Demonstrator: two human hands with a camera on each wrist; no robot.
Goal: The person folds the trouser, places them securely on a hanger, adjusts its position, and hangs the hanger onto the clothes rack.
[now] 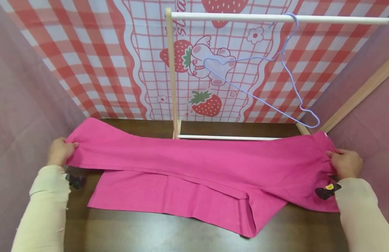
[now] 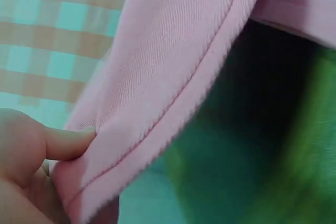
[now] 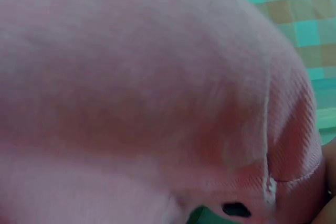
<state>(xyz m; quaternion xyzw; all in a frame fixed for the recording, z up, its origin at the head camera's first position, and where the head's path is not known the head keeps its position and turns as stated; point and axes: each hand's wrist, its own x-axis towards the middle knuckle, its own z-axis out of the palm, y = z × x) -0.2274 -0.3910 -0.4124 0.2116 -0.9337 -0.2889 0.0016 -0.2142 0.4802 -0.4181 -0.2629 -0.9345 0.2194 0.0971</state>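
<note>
At the far left, my left hand (image 1: 60, 150) pinches one end of a bright pink, trouser-like garment of woven cloth (image 1: 188, 154); the left wrist view shows the thumb on the cloth beside its stitched hem (image 2: 173, 114). Only a corner appears to be caught, so a sharp pull could slip it free. From there the garment spans the brown wooden worktop (image 1: 134, 229), its upper layer stretched between my hands and its lower layer spread toward me, held by neither. Caution: if the upper layer is lifted or turned alone, the loose lower layer may drag, skew or crease. Beyond the garment stand a pale wooden post (image 1: 171, 77) and a low white bar (image 1: 226, 137); contact with the far edge cannot be confirmed, but pushing the cloth away from me could snag it there. Further right, a thin light-blue hanger (image 1: 282, 52) hangs at a slant from the white top rail (image 1: 226, 16), its lower corner near the garment's wider end; raising that end carelessly could knock the hanger askew or unhook it. At the far right, my right hand (image 1: 347, 162) pinches that wider end, where the cloth bunches; how much is gripped cannot be told. Unequal tension could set the bunching as wrinkles, and the black wrist camera (image 1: 326, 192) could catch a fold.
</note>
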